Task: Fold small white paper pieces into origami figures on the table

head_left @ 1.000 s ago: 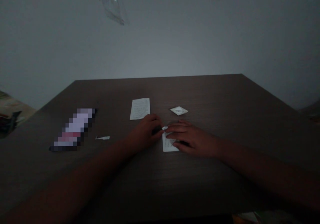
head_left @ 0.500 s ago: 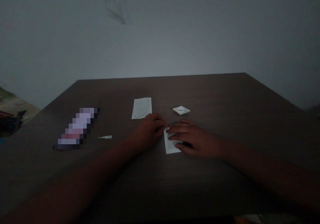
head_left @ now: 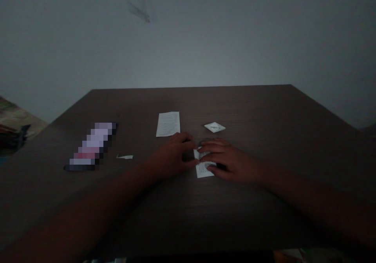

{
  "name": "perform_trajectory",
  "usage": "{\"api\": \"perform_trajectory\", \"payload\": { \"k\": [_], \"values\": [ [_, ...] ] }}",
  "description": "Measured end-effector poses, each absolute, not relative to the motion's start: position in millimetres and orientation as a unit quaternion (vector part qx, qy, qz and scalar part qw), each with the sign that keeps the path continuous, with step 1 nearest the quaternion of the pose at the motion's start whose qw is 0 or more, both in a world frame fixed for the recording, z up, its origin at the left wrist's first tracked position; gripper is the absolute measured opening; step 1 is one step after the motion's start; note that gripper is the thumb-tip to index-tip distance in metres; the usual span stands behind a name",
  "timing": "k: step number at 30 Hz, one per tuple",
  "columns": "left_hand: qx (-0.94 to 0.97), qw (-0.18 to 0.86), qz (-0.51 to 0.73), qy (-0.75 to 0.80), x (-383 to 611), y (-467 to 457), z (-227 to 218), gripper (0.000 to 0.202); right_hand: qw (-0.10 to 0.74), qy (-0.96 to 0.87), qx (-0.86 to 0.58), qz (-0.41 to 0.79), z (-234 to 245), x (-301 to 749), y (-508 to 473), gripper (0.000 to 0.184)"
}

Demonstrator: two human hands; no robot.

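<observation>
A printed sheet of paper (head_left: 203,171) lies on the table, partly covered by my right hand (head_left: 225,159). That hand rests on the sheet with its fingers spread and stretched to the left. My left hand (head_left: 178,153) is at the sheet's left edge. Its thumb and forefinger are apart, and their tips touch or nearly touch the paper. Beyond my right hand sits a small white folded paper diamond (head_left: 215,127). Another printed sheet (head_left: 168,124) lies flat just behind my left hand.
A phone (head_left: 92,145) with a blurred-out screen lies on the left of the dark wooden table (head_left: 249,106). A thin torn paper scrap (head_left: 125,157) lies between it and my left arm. The table's far edge meets a pale wall (head_left: 190,39), where a clear plastic bag (head_left: 136,0) hangs.
My left thumb has moved away from its forefinger and out to the right, onto the edge of the sheet. My right hand stays spread on the paper. The view has shifted slightly.
</observation>
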State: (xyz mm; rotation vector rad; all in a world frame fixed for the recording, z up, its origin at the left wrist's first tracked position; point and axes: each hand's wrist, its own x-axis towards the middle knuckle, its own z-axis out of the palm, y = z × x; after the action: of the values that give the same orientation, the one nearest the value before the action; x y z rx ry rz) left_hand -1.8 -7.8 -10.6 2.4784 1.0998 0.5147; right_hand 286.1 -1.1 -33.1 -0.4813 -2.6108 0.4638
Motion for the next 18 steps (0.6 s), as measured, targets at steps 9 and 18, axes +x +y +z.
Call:
{"api": "perform_trajectory", "payload": {
  "k": [9,18],
  "values": [
    [0.881,0.201,0.162,0.397,-3,-7,-7,0.029,0.215,-0.949,-0.171,0.158,-34,286,0,0.032],
    [0.883,0.182,0.113,0.417,-2,-9,-1,0.036,0.243,-0.939,-0.181,0.164,-29,287,4,0.014]
  ]
}}
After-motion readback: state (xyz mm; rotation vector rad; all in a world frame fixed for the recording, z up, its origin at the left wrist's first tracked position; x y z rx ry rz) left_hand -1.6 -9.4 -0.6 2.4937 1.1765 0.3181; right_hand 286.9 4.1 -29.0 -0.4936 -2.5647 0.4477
